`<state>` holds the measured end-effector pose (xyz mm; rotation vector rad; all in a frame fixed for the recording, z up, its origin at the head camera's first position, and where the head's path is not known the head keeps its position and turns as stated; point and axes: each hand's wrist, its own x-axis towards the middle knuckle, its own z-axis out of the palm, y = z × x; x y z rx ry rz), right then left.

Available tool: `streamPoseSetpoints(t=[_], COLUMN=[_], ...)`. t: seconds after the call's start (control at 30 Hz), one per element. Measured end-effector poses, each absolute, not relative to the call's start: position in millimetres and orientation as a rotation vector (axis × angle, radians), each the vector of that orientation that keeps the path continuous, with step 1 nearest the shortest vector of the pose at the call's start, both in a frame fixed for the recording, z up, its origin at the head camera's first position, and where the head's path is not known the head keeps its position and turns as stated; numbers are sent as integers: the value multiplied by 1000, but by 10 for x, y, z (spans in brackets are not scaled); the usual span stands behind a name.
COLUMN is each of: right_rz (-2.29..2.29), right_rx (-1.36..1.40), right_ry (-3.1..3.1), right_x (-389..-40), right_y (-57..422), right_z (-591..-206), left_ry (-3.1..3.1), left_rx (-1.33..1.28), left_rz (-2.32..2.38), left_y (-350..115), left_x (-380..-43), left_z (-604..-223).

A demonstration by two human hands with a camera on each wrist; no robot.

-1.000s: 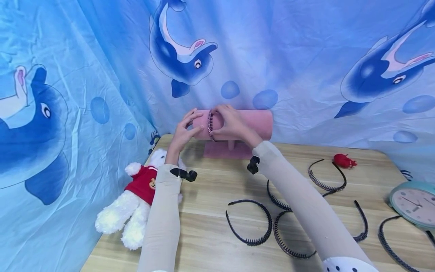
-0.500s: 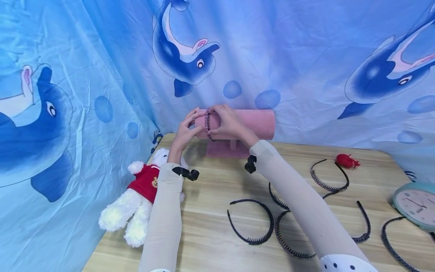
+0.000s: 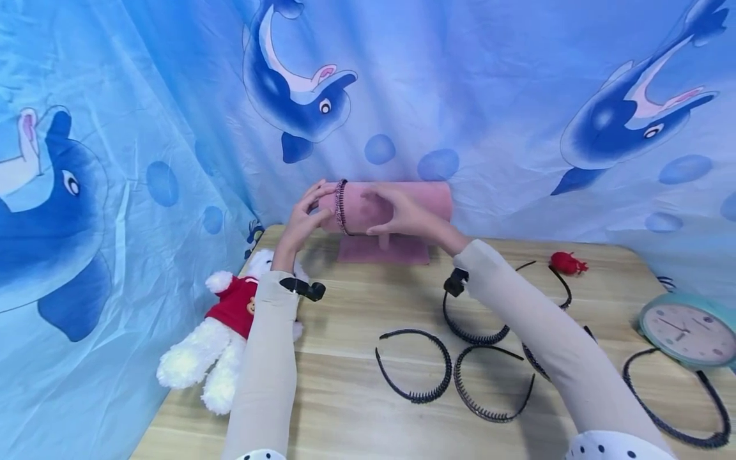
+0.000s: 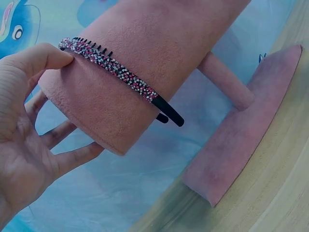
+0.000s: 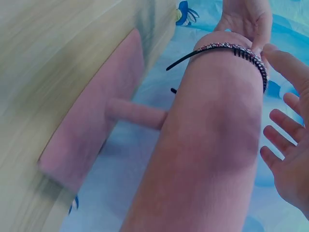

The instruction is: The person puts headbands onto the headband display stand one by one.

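Observation:
A black toothed headband [image 3: 340, 211], covered in pink and white sparkles, sits around the left part of the pink roll of a display stand [image 3: 432, 197]. Its bare black tips [image 4: 169, 112] hang below the roll in the left wrist view. My left hand [image 3: 298, 223] holds the roll's left end, thumb pressed beside the headband and the other fingers at the end rim. To the right of the headband, my right hand [image 3: 407, 216] hovers at the front of the roll. In the right wrist view its fingers [image 5: 285, 123] are spread, holding nothing.
Several dark headbands, such as one [image 3: 422, 397] in the middle, lie on the wooden table [image 3: 345, 364]. A white plush bear [image 3: 232, 332] in red lies at left. A red pouch [image 3: 566, 263] and teal clock [image 3: 687, 329] stand right. A dolphin curtain [image 3: 489, 83] hangs behind.
The headband has slid left along the roll. My right hand has let go of it and drawn back to the right, while my left hand stays at the roll's end.

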<state>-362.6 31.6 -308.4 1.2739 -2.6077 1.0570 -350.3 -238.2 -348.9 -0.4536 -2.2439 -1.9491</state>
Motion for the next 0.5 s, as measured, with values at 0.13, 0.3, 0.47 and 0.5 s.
streamPoseSetpoints(t=[0.13,0.3,0.47,0.5], right_rz=[1028,923,810,808], right_rx=[1293,1340,1392,1392], right_ry=[-2571,-2565,-2601,-2615], right_x=[-3484,-3257,-2995,-2951], right_y=[613,987,1304,1368], right_z=[-3089,-3182,-3331,-3366], left_ry=[-2263,-2257,-2245,-2242], left_rx=[-464,-512,-595,-603], left_rz=[-1941,-1893,-1743,-1713], left_y=[-2386,-2368,-2341,-2335], left_x=[-3504,-3497,-3461,-3448], left_z=[-3469,-3434,-3380,-3360])
